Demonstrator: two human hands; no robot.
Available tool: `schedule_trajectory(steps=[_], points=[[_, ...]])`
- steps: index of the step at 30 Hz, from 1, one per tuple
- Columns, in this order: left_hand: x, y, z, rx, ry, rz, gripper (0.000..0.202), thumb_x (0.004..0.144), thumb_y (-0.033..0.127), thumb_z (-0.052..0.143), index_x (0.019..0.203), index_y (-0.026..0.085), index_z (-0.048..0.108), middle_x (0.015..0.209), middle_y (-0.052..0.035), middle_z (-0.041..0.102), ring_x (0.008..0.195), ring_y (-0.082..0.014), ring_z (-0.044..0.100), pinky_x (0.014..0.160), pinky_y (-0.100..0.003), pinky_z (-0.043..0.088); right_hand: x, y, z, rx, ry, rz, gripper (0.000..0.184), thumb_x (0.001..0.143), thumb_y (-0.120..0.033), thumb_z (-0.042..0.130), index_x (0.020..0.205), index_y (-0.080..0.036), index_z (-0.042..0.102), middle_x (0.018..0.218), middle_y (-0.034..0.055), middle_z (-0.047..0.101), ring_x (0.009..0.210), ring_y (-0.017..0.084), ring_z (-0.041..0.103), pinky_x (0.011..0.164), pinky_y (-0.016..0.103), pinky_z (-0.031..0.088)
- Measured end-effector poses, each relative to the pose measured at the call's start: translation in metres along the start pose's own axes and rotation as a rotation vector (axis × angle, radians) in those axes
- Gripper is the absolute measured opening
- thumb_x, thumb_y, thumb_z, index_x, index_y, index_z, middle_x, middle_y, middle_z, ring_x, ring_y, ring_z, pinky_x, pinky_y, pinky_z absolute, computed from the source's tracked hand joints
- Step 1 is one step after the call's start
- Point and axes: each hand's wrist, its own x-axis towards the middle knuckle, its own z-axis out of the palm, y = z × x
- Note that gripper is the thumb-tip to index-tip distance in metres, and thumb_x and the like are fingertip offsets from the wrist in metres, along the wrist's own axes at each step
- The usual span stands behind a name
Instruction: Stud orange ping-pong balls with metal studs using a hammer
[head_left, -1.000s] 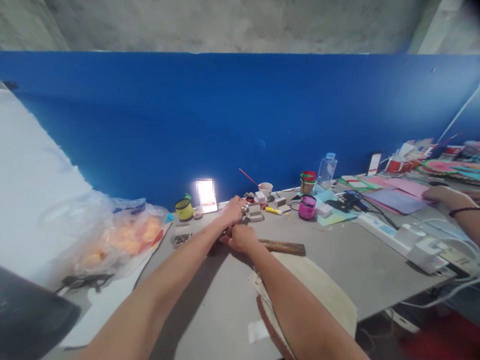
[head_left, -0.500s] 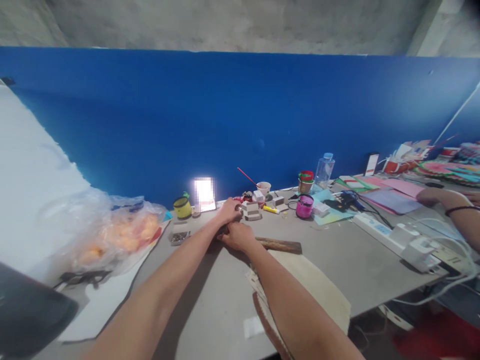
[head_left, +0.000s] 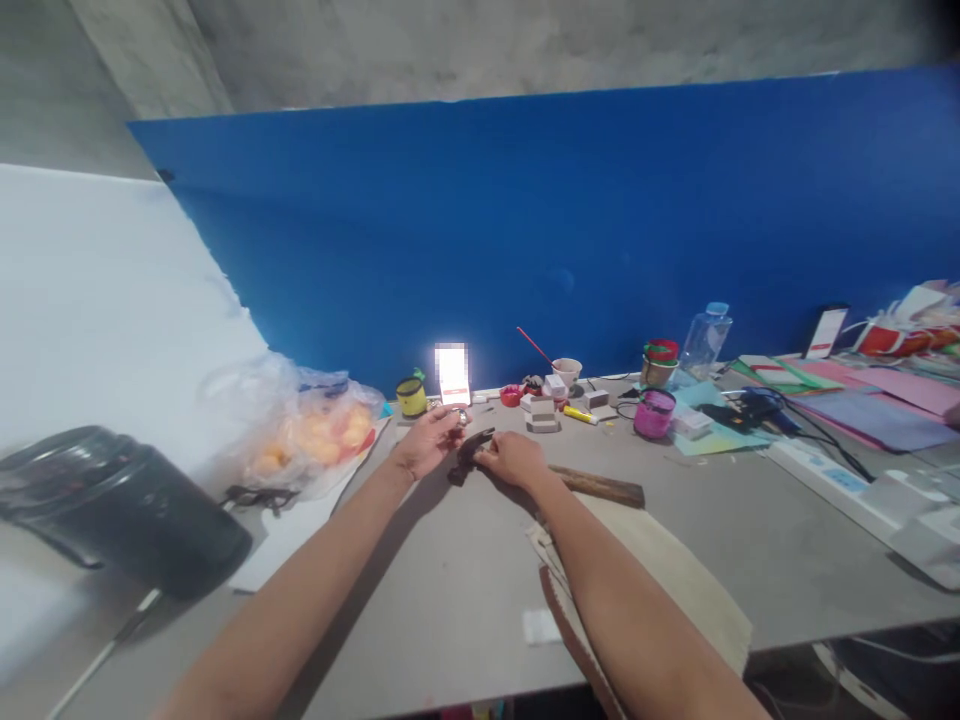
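Observation:
A hammer lies across the table, its dark claw head (head_left: 466, 458) at the left and its wooden handle (head_left: 604, 486) reaching out to the right. My right hand (head_left: 514, 460) is closed around the hammer close to its head. Just left of the head, my left hand (head_left: 431, 443) is raised a little, palm partly turned up. Its fingertips pinch a small shiny metal piece (head_left: 462, 418), too small to name. Under my right forearm lies a cream-coloured cloth (head_left: 660, 565) with a brown edge.
Behind my hands stand a lit phone (head_left: 454, 378), a yellow pot (head_left: 411, 397), small boxes (head_left: 541, 415) and a pink pot (head_left: 654, 414). A bag of oranges (head_left: 322, 435) and a dark lidded container (head_left: 127, 510) are at the left. A power strip (head_left: 832, 480) lies at the right.
My left hand has moved back and away from my right hand, turning its palm up, so the hammer head now shows. The view has swung left.

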Motion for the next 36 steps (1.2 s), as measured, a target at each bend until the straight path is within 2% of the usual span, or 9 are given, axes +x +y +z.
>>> schedule_trajectory(steps=[5,8,14,18,21,25,27,31,36], points=[[-0.004,0.021,-0.032,-0.008,0.104,0.125,0.021,0.087,0.024,0.08,0.102,0.012,0.072,0.094,-0.0093,0.074,0.065,-0.0094,0.061,0.055,-0.019,0.048,-0.001,-0.001,-0.002,0.008,-0.012,0.005,0.043,0.094,-0.056,0.057,0.105,-0.02,0.077,0.11,0.0125,0.079,0.102,0.027,0.073,0.079,0.031,0.048],[-0.006,0.037,-0.047,-0.092,0.143,0.114,0.014,0.091,0.022,0.072,0.101,0.012,0.071,0.095,-0.0108,0.074,0.066,-0.0099,0.061,0.057,-0.02,0.05,0.0,0.0,-0.001,0.012,-0.026,0.019,0.04,0.093,-0.056,0.058,0.103,-0.021,0.076,0.109,0.0112,0.078,0.1,0.026,0.072,0.077,0.03,0.047],[-0.016,0.038,-0.044,-0.265,0.127,0.059,0.015,0.098,0.02,0.06,0.105,0.011,0.07,0.104,-0.015,0.073,0.073,-0.0126,0.063,0.061,-0.023,0.053,0.002,0.002,0.003,0.024,-0.014,0.021,0.037,0.093,-0.054,0.059,0.098,-0.021,0.074,0.104,0.0098,0.078,0.097,0.025,0.072,0.074,0.029,0.044],[-0.016,0.027,-0.042,-0.237,0.153,0.097,0.018,0.094,0.024,0.066,0.108,0.013,0.069,0.093,-0.0098,0.071,0.067,-0.0117,0.06,0.057,-0.023,0.049,0.0,0.001,0.001,0.022,-0.017,0.024,0.036,0.094,-0.053,0.059,0.098,-0.021,0.074,0.105,0.0098,0.078,0.098,0.025,0.072,0.075,0.03,0.044],[-0.01,0.024,-0.049,-0.043,0.197,0.166,0.025,0.087,0.032,0.074,0.104,0.014,0.068,0.091,-0.0078,0.071,0.063,-0.01,0.057,0.055,-0.022,0.045,-0.001,0.0,-0.001,0.014,-0.03,0.027,0.035,0.095,-0.052,0.059,0.099,-0.021,0.074,0.106,0.0099,0.078,0.099,0.025,0.072,0.076,0.03,0.044],[0.009,0.034,-0.061,0.489,0.411,0.267,0.039,0.084,0.049,0.072,0.103,0.016,0.066,0.088,-0.0063,0.071,0.064,-0.0121,0.059,0.06,-0.026,0.046,0.0,0.0,-0.001,-0.002,-0.033,0.025,0.036,0.095,-0.054,0.059,0.099,-0.021,0.074,0.108,0.0096,0.078,0.101,0.025,0.072,0.075,0.03,0.044],[0.02,0.041,-0.067,0.666,0.482,0.261,0.04,0.077,0.044,0.077,0.105,0.017,0.065,0.086,-0.0048,0.069,0.07,-0.0155,0.063,0.066,-0.029,0.049,0.001,0.001,-0.001,-0.004,-0.035,0.026,0.037,0.095,-0.054,0.058,0.098,-0.021,0.073,0.108,0.0094,0.078,0.101,0.025,0.072,0.074,0.03,0.043],[0.038,0.048,-0.075,0.928,0.536,0.219,0.035,0.063,0.028,0.083,0.091,0.018,0.064,0.09,-0.006,0.069,0.083,-0.022,0.065,0.075,-0.032,0.048,0.001,0.001,0.0,0.012,-0.026,0.02,0.036,0.094,-0.053,0.059,0.097,-0.021,0.073,0.106,0.0093,0.078,0.098,0.026,0.072,0.072,0.03,0.042],[0.052,0.043,-0.075,1.16,0.545,0.157,0.03,0.062,0.028,0.084,0.082,0.02,0.063,0.091,-0.0087,0.073,0.092,-0.0293,0.067,0.08,-0.034,0.045,0.001,0.001,0.0,0.017,-0.02,0.014,0.036,0.093,-0.053,0.058,0.097,-0.021,0.074,0.106,0.0099,0.078,0.097,0.025,0.072,0.073,0.03,0.043]])
